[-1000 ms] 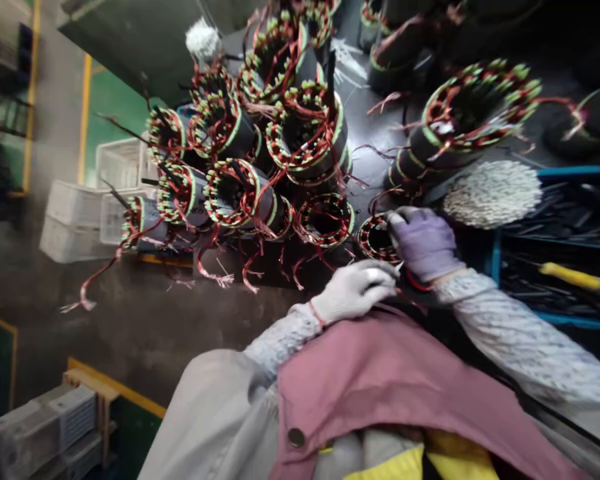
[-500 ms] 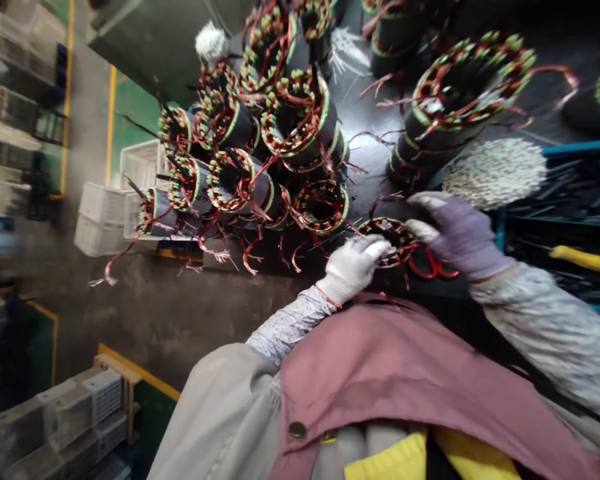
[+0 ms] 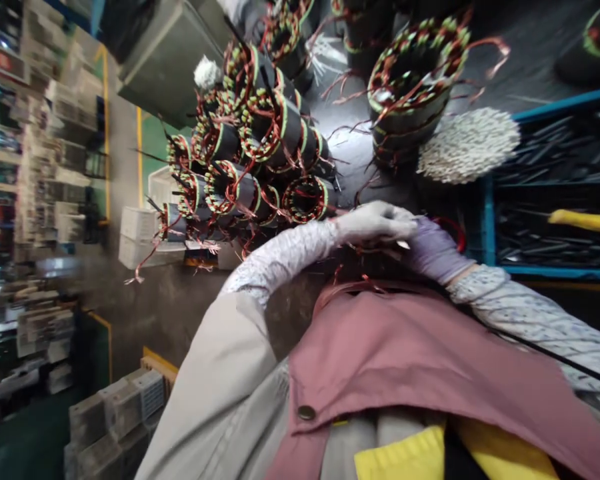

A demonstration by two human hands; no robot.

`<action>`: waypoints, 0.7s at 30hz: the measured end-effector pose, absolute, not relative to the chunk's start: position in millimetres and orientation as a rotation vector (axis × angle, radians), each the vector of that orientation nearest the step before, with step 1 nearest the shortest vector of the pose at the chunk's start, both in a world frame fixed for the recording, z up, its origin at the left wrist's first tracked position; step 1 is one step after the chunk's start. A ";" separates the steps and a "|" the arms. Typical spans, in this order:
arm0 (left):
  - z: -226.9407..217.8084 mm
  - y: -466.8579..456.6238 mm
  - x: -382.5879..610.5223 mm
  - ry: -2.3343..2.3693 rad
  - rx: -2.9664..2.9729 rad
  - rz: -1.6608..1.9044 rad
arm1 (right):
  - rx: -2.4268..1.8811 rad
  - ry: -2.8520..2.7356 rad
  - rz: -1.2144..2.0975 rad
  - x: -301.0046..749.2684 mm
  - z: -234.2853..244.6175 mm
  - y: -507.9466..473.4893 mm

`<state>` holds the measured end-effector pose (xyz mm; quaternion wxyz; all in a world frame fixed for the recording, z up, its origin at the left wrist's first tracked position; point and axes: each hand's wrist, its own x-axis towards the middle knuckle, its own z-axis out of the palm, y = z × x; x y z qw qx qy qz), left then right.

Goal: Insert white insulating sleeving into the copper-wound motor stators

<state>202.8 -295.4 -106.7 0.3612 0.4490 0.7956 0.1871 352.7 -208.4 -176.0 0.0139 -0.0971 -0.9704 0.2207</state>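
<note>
My left hand [image 3: 379, 223], in a white glove, reaches across the wound motor stator [image 3: 367, 255] close to my body. Its fingers are bent together and touch my right hand [image 3: 430, 247], which wears a purple glove with pale fingertips. Both hands are closed in at the stator's rim, and what they pinch is hidden between them. Most of this stator lies under the hands; only some dark red wires at its near side show. Red scissor handles [image 3: 455, 232] stick out behind my right hand.
Several wound stators with loose copper leads [image 3: 305, 199] crowd the left. A larger stator [image 3: 415, 87] stands behind my hands. A bundle of white tubes [image 3: 470, 145] lies beside the blue rack [image 3: 489, 220] of dark pieces. A yellow handle [image 3: 585, 220] rests there.
My left hand has moved right, across the near stator, to meet my right hand. My right hand has closed in from its spread pose. The camera view has shifted.
</note>
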 end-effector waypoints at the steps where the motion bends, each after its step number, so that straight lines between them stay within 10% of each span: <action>1: -106.0 -301.1 206.3 2.016 1.156 0.513 | -0.319 -3.009 0.719 352.3 -176.4 -209.4; 21: -94.2 -296.1 204.7 1.967 0.891 0.115 | -0.371 -3.118 0.646 352.1 -162.7 -217.6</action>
